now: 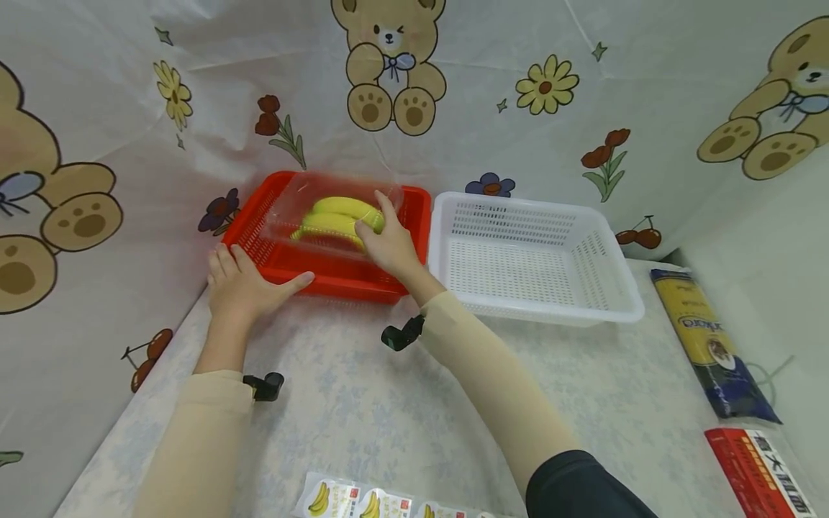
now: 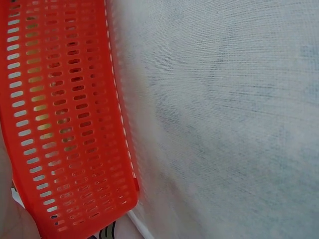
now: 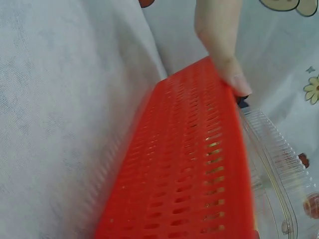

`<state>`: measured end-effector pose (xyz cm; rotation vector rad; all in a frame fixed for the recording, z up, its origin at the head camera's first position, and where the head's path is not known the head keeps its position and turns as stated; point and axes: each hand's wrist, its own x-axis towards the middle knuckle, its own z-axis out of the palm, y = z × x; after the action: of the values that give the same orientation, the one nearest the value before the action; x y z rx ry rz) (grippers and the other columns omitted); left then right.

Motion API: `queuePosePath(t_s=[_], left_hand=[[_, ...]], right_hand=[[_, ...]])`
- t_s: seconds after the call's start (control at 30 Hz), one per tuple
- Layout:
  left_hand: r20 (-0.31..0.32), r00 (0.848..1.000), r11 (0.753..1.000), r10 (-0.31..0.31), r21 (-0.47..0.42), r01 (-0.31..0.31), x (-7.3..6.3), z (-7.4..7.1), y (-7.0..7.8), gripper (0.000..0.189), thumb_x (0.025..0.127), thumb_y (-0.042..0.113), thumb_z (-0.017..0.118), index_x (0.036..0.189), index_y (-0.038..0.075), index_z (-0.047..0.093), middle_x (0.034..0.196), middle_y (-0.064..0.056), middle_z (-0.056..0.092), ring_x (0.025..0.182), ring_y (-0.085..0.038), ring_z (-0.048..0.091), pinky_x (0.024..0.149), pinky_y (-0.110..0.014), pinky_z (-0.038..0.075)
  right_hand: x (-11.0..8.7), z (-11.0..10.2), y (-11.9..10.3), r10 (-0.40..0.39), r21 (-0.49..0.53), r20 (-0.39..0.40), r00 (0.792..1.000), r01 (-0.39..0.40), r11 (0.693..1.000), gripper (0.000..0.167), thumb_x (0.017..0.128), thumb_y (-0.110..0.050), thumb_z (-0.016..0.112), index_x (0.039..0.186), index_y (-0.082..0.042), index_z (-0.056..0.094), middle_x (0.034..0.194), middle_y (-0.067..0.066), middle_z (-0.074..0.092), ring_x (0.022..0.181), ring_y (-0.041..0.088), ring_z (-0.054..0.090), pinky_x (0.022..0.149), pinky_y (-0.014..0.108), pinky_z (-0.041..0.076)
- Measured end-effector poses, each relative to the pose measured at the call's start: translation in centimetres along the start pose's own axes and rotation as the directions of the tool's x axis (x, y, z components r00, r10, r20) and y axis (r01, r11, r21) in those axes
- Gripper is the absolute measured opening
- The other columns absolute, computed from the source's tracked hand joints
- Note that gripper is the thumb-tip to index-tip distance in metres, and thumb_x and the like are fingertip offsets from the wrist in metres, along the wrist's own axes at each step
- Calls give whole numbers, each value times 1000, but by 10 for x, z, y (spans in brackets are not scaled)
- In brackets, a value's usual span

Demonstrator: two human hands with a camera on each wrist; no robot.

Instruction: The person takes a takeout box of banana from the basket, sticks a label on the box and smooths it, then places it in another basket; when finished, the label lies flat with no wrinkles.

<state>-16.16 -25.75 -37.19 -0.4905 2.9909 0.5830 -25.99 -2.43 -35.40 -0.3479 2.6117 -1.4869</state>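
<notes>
A red plastic basket with slotted walls stands at the back left of the table. Tilted inside it is a clear plastic box with yellow bananas in it. My right hand grips the right end of this box, thumb and index finger spread over it. In the right wrist view the box shows above the basket's rim. My left hand rests on the basket's left front corner, fingers straight and thumb stretched along the front rim. The left wrist view mostly shows the basket's slotted wall.
Right of the red basket is a white slotted basket. A yellow and blue packet and a red box lie along the right side. Banana-printed labels lie at the near edge. A bear-printed cloth hangs behind.
</notes>
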Motion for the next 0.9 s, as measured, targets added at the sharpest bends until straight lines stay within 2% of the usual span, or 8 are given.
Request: queuePosePath(t_s=[0.13,0.33,0.5,0.57,0.63,0.73,0.83,0.9], left_hand=[[11,1000,1000,-1,-7,1,0,0,0,149,66,95,47,151,-9,-18,157,-35,-22,145,-56,-16,113,-74,5],[4,1000,1000,0,-16,0,0,0,-1,148,66,94,48,151,-6,-19,157,-35,-23,146,-56,-16,113,-74,8],[-34,999,995,8,-97,-11,-3,-4,-1,143,67,91,53,154,6,-23,160,-32,-16,148,-54,-10,107,-77,19],[-51,998,985,33,-166,-42,-5,-9,-1,140,69,88,57,154,14,-26,162,-28,-14,149,-52,-9,103,-79,21],[-85,994,967,70,-239,-88,-9,-17,3,134,72,83,61,154,23,-27,165,-22,-12,151,-50,-6,100,-81,24],[-145,980,931,140,-318,-180,-16,-28,16,125,75,75,66,154,36,-24,168,-11,-8,153,-44,-2,99,-81,25],[-174,965,906,195,-344,-245,-23,-37,31,116,78,71,66,153,45,-18,168,-7,-4,153,-41,3,97,-81,27],[-171,961,902,219,-341,-266,-27,-41,41,113,79,71,65,153,47,-16,168,-7,-1,153,-41,5,95,-81,30]], right_hand=[[-10,-13,-10,-40,19,-23,999,41,999,68,96,-48,53,155,-47,18,152,4,45,95,25,62,94,47,50],[-23,-36,-18,-93,64,-28,995,94,993,70,96,-47,56,155,-47,19,157,-1,39,79,21,66,84,40,53],[-34,-55,-17,-129,102,-13,991,130,986,72,97,-43,58,156,-43,18,161,-3,32,58,16,49,74,34,52],[-38,-63,-15,-133,101,-4,991,133,986,73,97,-43,59,156,-43,17,163,-4,29,65,19,53,81,37,53],[-42,-70,-14,-144,98,6,990,142,985,73,97,-42,59,157,-42,17,164,-5,25,93,20,64,93,40,52],[-50,-80,-12,-154,101,23,988,151,983,72,97,-44,58,156,-45,16,164,-9,22,131,31,51,102,47,50],[-58,-87,-10,-161,104,26,987,157,982,71,97,-45,58,154,-49,17,132,8,56,103,33,64,80,41,58],[-65,-91,-8,-160,96,23,987,158,983,70,96,-47,59,152,-53,17,100,11,59,73,32,61,64,39,56]])
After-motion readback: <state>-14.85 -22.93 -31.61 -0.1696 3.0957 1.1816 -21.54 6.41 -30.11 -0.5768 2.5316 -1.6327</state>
